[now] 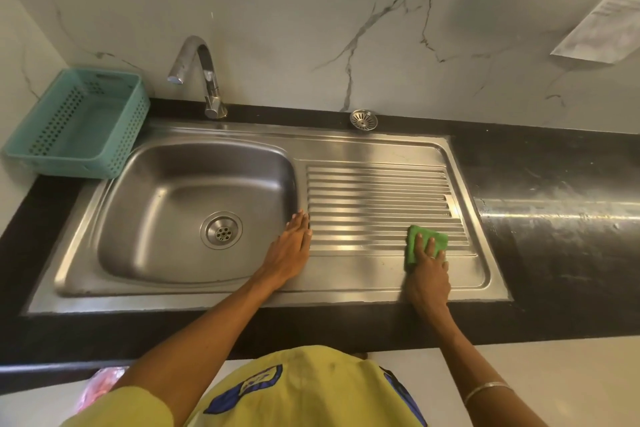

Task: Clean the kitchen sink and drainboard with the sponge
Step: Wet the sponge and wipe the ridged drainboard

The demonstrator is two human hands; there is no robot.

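From the head view: right hand point(429, 270) presses flat fingers on the green sponge point(425, 242) at the drainboard point(374, 198) near its front right corner; left hand point(292, 246), open and empty, braces beside the sink point(166, 204). Best follow the ridges (long strokes, steady pressure).

I'm over a black counter point(540, 163): steel sink unit point(346, 291) set into it, teal basket point(78, 125) at its far-left corner, loose strainer point(363, 120) behind.
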